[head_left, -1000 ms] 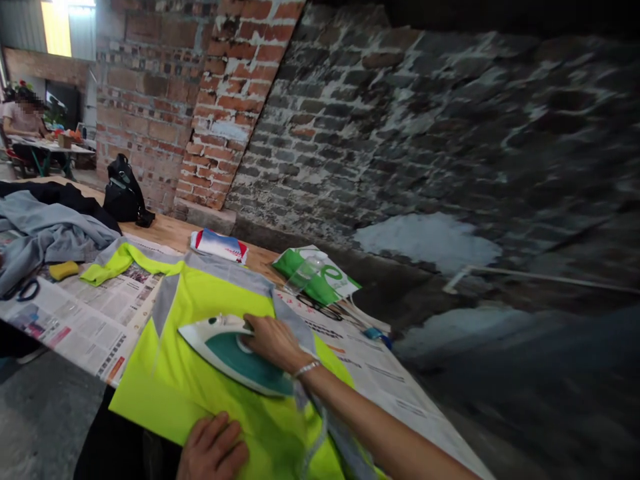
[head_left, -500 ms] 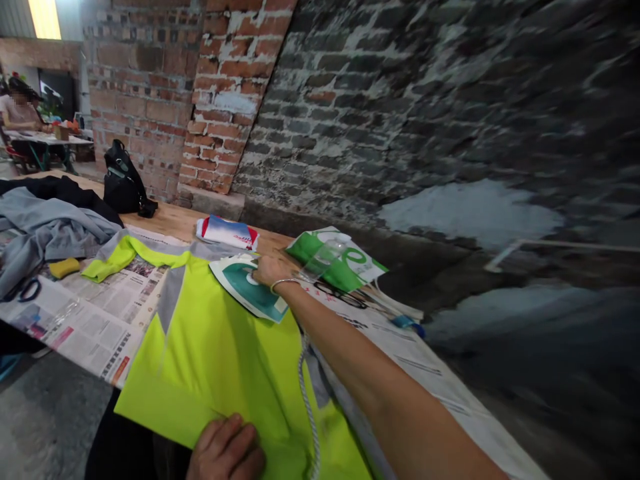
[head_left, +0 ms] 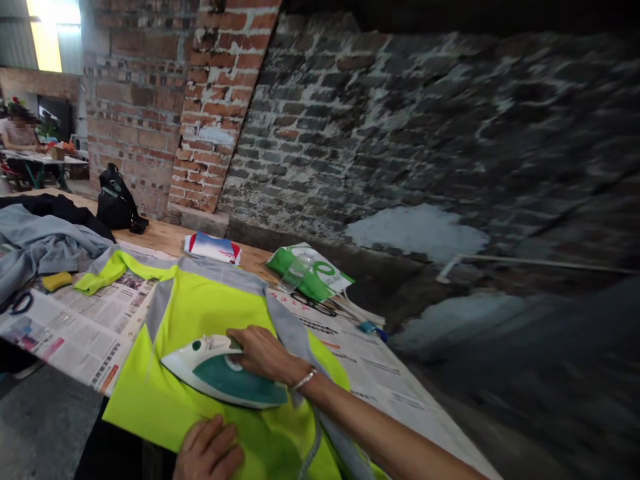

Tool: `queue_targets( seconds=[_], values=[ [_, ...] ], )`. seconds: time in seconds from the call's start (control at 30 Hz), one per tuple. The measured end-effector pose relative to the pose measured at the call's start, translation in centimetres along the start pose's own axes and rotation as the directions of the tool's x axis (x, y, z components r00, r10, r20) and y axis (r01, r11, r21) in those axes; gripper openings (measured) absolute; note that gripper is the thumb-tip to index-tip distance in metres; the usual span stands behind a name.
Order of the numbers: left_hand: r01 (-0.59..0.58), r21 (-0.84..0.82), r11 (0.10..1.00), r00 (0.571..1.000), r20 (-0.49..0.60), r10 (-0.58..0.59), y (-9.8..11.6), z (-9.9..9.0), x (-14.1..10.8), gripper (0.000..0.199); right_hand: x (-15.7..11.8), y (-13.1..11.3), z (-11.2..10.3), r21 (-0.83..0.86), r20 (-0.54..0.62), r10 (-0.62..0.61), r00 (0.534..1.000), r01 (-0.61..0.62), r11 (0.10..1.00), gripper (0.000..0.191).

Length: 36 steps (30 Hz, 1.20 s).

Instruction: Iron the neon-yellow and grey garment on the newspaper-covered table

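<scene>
A white and teal steam iron (head_left: pixel 225 371) rests on a fluorescent yellow shirt (head_left: pixel 150 413) with grey panels, its tip pointing left. My right hand (head_left: pixel 263 355), with a thin bracelet on the wrist, grips the iron's handle. My left hand (head_left: pixel 210 448) lies flat on the shirt near the lower edge of the view, holding nothing, a short way from the iron. A braided iron cord (head_left: pixel 313 453) runs down from under my right forearm. The shirt is spread over newspaper (head_left: pixel 85 340).
The newspaper covers a wooden table (head_left: pixel 160 235) backed by a brick wall. On it are a grey garment (head_left: pixel 45 243), yellow sponge (head_left: pixel 57 281), scissors (head_left: pixel 17 303), green-and-white bag (head_left: pixel 305 272) and eyeglasses (head_left: pixel 313 305). A black bag (head_left: pixel 115 203) stands behind. A seated person (head_left: pixel 17 133) works far left.
The iron has slid up the shirt toward the collar and back toward me with my right hand. My left hand stays near the shirt's lower part. The view has shifted slightly.
</scene>
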<state>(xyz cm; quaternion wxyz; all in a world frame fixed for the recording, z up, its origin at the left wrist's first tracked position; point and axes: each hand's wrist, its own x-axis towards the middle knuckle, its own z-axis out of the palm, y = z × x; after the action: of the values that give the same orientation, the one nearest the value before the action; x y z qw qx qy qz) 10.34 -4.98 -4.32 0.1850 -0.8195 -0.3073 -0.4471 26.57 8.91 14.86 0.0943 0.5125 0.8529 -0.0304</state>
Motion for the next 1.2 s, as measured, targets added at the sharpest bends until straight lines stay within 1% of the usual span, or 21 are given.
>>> queue_targets(
  seconds=[0.1, 0.2, 0.27, 0.37, 0.47, 0.53, 0.63, 0.7, 0.77, 0.87, 0.97, 1.07, 1.13, 1.2],
  values=[
    [-0.014, 0.008, 1.000, 1.000, -0.007, 0.014, -0.1, -0.2, 0.2, 0.039, -0.2, 0.5, 0.0, -0.032, 0.011, -0.047, 0.999, 0.047, 0.998, 0.016],
    [-0.002, 0.015, 1.000, 1.000, 0.016, 0.002, 0.0, -0.6, 0.6, 0.037, 1.4, 2.4, -0.2, -0.067, 0.005, -0.058, 0.998, 0.058, 0.996, 0.019],
    [0.004, 0.009, 1.000, 0.999, 0.032, -0.004, 0.2, -0.8, 0.8, 0.037, 3.0, 4.2, -0.3, -0.061, -0.021, 0.006, 1.000, -0.007, 0.998, 0.021],
    [0.010, -0.003, 1.000, 0.999, 0.042, -0.009, 0.3, -0.8, 0.8, 0.037, 6.1, 7.0, -0.6, -0.020, -0.066, 0.175, 0.982, -0.177, 0.984, 0.026],
    [0.017, -0.019, 1.000, 1.000, 0.020, -0.017, 0.3, -0.7, 0.9, 0.041, 9.3, 9.4, -0.8, 0.018, -0.104, 0.324, 0.940, -0.324, 0.946, 0.034],
    [0.015, -0.027, 1.000, 1.000, -0.001, -0.015, 0.3, -0.6, 1.0, 0.042, 11.2, 10.4, -0.9, 0.046, -0.125, 0.436, 0.891, -0.433, 0.900, 0.039],
    [0.025, -0.024, 0.999, 1.000, 0.013, -0.025, 0.4, -0.6, 1.0, 0.036, 13.0, 11.0, -0.9, 0.082, -0.136, 0.564, 0.815, -0.558, 0.826, 0.042],
    [0.032, -0.026, 0.999, 0.999, 0.043, -0.031, 0.5, -0.5, 0.7, 0.034, 13.3, 11.0, -0.8, 0.095, -0.134, 0.591, 0.795, -0.584, 0.806, 0.043],
    [0.041, -0.030, 0.999, 0.998, 0.058, -0.039, 0.6, -0.3, 0.2, 0.034, 12.7, 10.6, -0.7, 0.096, -0.128, 0.574, 0.809, -0.566, 0.819, 0.043],
    [0.032, -0.035, 0.999, 0.998, 0.054, -0.030, 0.7, 0.1, -0.4, 0.037, 10.5, 9.5, -0.7, 0.084, -0.101, 0.486, 0.868, -0.480, 0.873, 0.038],
    [0.022, -0.022, 1.000, 0.998, 0.052, -0.020, 0.8, 0.4, -0.5, 0.035, 7.4, 7.7, -0.5, 0.074, -0.056, 0.378, 0.924, -0.373, 0.925, 0.026],
    [0.049, 0.000, 0.999, 0.998, 0.027, -0.049, 0.9, 0.3, -0.3, 0.030, 3.8, 5.6, 0.1, 0.073, -0.014, 0.252, 0.968, -0.251, 0.965, 0.018],
    [0.039, 0.020, 0.999, 0.999, 0.002, -0.039, 0.8, 0.1, -0.1, 0.033, 1.5, 4.3, 0.6, 0.065, 0.003, 0.154, 0.988, -0.154, 0.986, 0.015],
    [0.006, 0.035, 0.999, 1.000, -0.008, -0.006, 0.6, -0.1, 0.0, 0.038, -0.4, 3.2, 1.0, 0.051, 0.013, 0.072, 0.997, -0.073, 0.996, 0.014]
  ],
)
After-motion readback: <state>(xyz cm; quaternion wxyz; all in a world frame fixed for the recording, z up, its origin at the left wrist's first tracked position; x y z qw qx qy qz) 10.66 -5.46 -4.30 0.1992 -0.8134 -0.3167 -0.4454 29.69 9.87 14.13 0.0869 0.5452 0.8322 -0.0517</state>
